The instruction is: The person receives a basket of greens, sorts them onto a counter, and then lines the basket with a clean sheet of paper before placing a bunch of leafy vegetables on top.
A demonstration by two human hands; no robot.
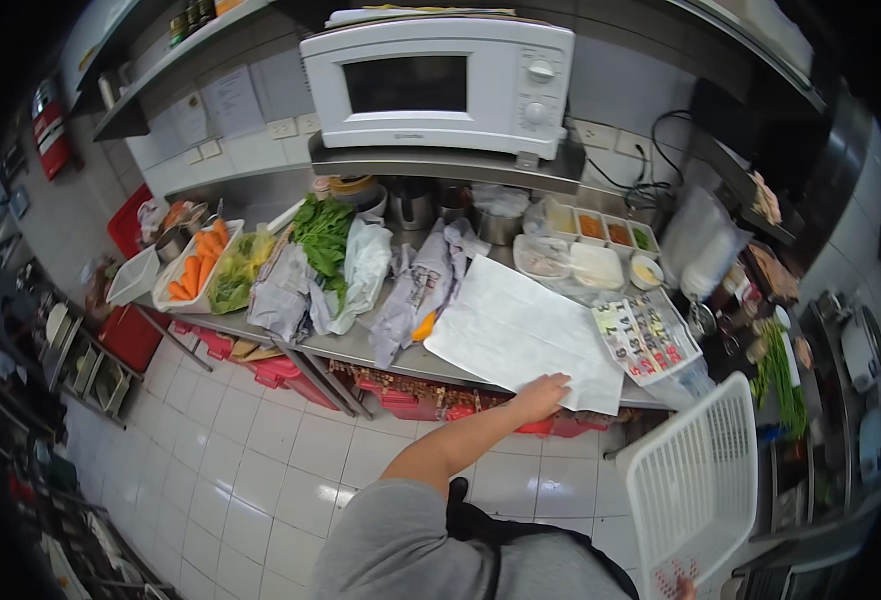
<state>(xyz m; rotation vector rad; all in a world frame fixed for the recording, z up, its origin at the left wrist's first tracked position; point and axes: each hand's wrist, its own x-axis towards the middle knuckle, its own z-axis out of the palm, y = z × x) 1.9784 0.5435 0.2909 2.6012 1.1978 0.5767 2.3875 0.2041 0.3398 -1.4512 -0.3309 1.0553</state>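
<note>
A large sheet of white paper (pixel 523 330) lies over the steel counter's front part, one edge hanging past the rim. My left hand (pixel 544 396) rests on the sheet's near edge, its fingers on the paper. Low at the right, my right hand (pixel 685 589) grips the bottom end of a white plastic slotted basket (pixel 699 480), which is tilted up beside the counter. Most of that hand is cut off by the picture's rim. What the basket holds, apart from small red marks seen near the hand, cannot be told. A printed calendar sheet (pixel 647 337) lies against the paper's right side.
On the counter (pixel 350 346) stand a basket of carrots (pixel 200 262), leafy greens (pixel 324 232), wrapped bundles (pixel 414 292) and tubs of chopped food (pixel 605 229). A microwave oven (pixel 440 82) sits on a shelf above. Spring onions (pixel 782 375) lie at the right; red crates (pixel 290 375) stand below.
</note>
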